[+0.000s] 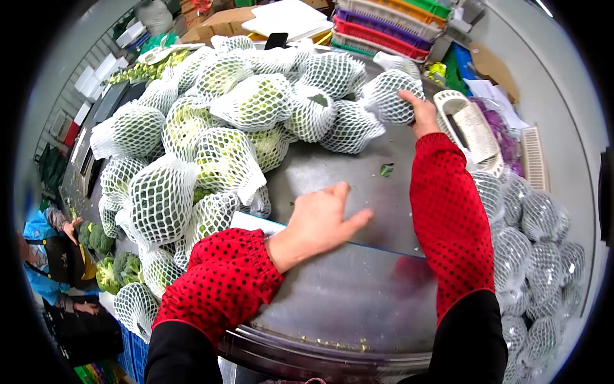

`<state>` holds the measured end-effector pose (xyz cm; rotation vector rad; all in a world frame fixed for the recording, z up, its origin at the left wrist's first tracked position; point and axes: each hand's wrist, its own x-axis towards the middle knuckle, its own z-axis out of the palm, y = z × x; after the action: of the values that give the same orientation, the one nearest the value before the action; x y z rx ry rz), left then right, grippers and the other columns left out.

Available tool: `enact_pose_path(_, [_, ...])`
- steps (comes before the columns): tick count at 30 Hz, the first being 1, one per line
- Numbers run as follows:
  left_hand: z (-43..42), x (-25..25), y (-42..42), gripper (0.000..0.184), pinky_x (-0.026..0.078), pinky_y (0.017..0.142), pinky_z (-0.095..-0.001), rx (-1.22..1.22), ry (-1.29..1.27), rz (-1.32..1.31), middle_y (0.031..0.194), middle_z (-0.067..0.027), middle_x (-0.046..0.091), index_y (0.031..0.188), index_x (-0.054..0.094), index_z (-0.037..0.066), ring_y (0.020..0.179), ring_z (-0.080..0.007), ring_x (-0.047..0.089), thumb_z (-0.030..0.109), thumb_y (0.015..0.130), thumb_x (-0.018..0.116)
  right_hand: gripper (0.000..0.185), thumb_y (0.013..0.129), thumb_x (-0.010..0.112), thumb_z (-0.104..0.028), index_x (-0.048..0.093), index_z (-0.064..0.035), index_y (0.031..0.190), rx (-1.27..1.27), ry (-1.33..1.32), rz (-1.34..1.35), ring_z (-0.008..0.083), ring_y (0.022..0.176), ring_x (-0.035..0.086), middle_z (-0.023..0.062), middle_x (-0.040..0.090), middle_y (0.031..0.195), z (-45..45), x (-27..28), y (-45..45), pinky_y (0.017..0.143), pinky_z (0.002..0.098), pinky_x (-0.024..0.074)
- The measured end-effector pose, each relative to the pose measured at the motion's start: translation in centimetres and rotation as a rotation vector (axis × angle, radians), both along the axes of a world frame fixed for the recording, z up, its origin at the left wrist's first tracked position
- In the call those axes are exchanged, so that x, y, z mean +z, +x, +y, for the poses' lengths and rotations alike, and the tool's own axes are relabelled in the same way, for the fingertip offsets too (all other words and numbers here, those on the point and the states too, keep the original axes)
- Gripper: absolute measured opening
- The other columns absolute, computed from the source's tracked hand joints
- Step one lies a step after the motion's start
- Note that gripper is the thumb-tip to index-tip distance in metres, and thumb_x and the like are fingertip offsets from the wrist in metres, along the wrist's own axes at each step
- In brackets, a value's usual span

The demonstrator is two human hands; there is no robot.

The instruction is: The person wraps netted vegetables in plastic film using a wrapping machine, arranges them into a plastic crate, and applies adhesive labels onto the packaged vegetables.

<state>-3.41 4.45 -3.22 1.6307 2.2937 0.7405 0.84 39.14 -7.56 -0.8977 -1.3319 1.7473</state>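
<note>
My right hand (422, 114) grips the right side of a broccoli head in a white foam net (388, 96), at the far right end of the pile. My left hand (323, 221) is open and holds nothing, its thumb and index finger apart above the metal table (345, 301). Beside and partly under its wrist lies a flat white strip with a blue edge (256, 224). Left of that hand are several net-wrapped heads (163, 198), heaped across the table. Some show dark green through the mesh, others pale green.
Unwrapped broccoli (118, 272) lies at the left, near another person in blue (48, 249). Plastic-wrapped netted heads (537, 256) are stacked at the right, below a white basket (470, 131). Behind are coloured crates (384, 32) and a phone (276, 40). A leaf scrap (387, 169) lies mid-table.
</note>
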Motion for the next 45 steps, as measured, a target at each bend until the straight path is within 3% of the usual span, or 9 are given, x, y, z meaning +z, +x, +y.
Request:
enact_pose_path(9, [-7.2,3.3,2.7,0.045,0.043,0.090,-0.0307,0.045,0.553,-1.119,0.110,-0.0108,0.062,0.126,0.052,0.002,0.100,-0.0178,0.056,0.038,0.101,0.045,0.043,0.065,0.072,-0.016,0.050,-0.0027,0.099,0.223,1.866,-0.306,0.0365,0.109,0.055,0.0199,0.055,0.120,-30.2,14.1,17.8,0.088,0.0464,0.0482])
enact_pose_path(18, [-17.1,4.3,6.7,0.061,0.050,0.082,-0.0345,0.014,0.296,-0.733,0.104,-0.0244,0.067,0.123,0.056,-0.006,0.095,-0.0281,0.066,0.044,0.089,0.064,0.063,0.058,0.081,-0.015,0.055,-0.0064,0.115,0.558,1.499,-0.460,0.0382,0.123,0.046,0.0162,0.046,0.138,-41.6,16.0,25.4,0.100,0.0467,0.0414])
enact_pose_path(22, [-27.2,6.6,5.7,0.043,0.050,0.064,-0.0372,0.165,0.187,0.191,0.078,-0.0199,0.066,0.084,0.065,-0.002,0.072,-0.0285,0.066,0.040,0.082,0.070,0.022,0.080,0.074,-0.025,0.068,-0.0044,0.087,0.138,0.939,-0.821,0.0317,0.069,0.064,0.0143,0.067,0.082,-43.3,15.1,34.4,0.060,0.0398,0.0504])
enact_pose_path(25, [-30.6,5.2,5.7,0.049,0.048,0.051,-0.0436,0.177,0.004,0.491,0.052,-0.0140,0.058,0.056,0.058,0.004,0.052,-0.0329,0.061,0.046,0.077,0.072,0.048,0.084,0.065,-0.045,0.067,-0.0014,0.063,0.312,0.878,-1.333,0.0375,0.057,0.060,0.0187,0.061,0.059,-43.7,10.8,36.8,0.056,0.0457,0.0478])
enact_pose_path(31, [-30.4,5.1,5.3,0.038,0.050,0.059,-0.0377,0.139,-0.176,-0.250,0.063,-0.0185,0.064,0.070,0.064,-0.002,0.063,-0.0317,0.066,0.031,0.089,0.057,0.029,0.094,0.055,-0.022,0.057,-0.0010,0.075,0.320,-0.007,-0.682,0.0128,0.046,0.054,0.0085,0.060,0.059,-45.3,11.9,35.4,0.042,0.0273,0.0398])
enact_pose_path(34, [-35.0,10.8,7.1,0.029,0.043,0.042,-0.0335,0.156,-0.140,-1.395,0.052,-0.0108,0.051,0.068,0.051,0.002,0.042,-0.0223,0.053,0.016,0.093,0.050,0.024,0.093,0.042,-0.009,0.050,-0.0016,0.072,0.365,-0.294,-0.347,0.0154,0.042,0.056,0.0148,0.062,0.062,-49.2,17.3,37.9,0.036,0.0236,0.0406])
enact_pose_path(36, [-31.4,15.6,7.5,0.036,0.049,0.042,-0.0373,-0.232,0.412,-1.348,0.058,-0.0181,0.056,0.071,0.051,-0.001,0.044,-0.0276,0.055,0.025,0.096,0.042,0.024,0.093,0.043,-0.008,0.055,0.0010,0.074,0.375,0.116,0.245,0.0211,0.043,0.056,0.0187,0.061,0.064,-46.6,20.3,35.3,0.036,0.0291,0.0434])
enact_pose_path(38, [-26.2,15.6,4.9,0.027,0.053,0.086,-0.0428,-0.170,0.783,-1.369,0.092,-0.0250,0.068,0.083,0.055,0.001,0.090,-0.0335,0.067,0.018,0.098,0.040,0.025,0.096,0.046,-0.011,0.063,0.0061,0.090,0.064,0.038,0.471,0.0227,0.077,0.064,0.0170,0.067,0.087,-43.7,22.8,30.8,0.066,0.0329,0.0536])
enact_pose_path(45, [-16.3,4.6,3.1,0.045,0.049,0.094,-0.0323,-0.217,0.330,-0.910,0.137,-0.0151,0.054,0.130,0.051,0.004,0.110,-0.0218,0.062,-0.014,0.089,0.044,0.030,0.091,0.054,0.000,0.056,0.0014,0.121,0.179,0.358,0.033,0.0162,0.098,0.062,0.0086,0.064,0.105,-36.4,7.2,24.7,0.084,0.0283,0.0491])
